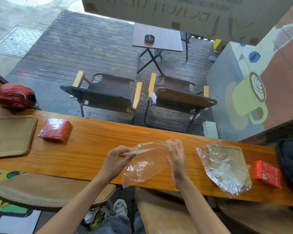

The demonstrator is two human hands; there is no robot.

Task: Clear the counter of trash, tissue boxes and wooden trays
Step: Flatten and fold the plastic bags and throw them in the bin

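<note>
Left hand (116, 157) fingertips are pinched on one edge of a crinkly clear plastic bag (142, 162) at centre frame, and the right hand (177, 159) has its fingers mostly straight, touching the bag's top edge, though I can't tell if it's really gripping. The bag sags over the near edge of the long orange-brown wooden counter (95, 142). If that thin film slips it'll probably drop to the floor. Lower right, more crumpled clear plastic wrap (226, 169) covers a wooden tray (240, 150) beside a red tissue box (267, 173). Left side has another red tissue box (55, 130) and a flat wooden tray (11, 135).
</note>
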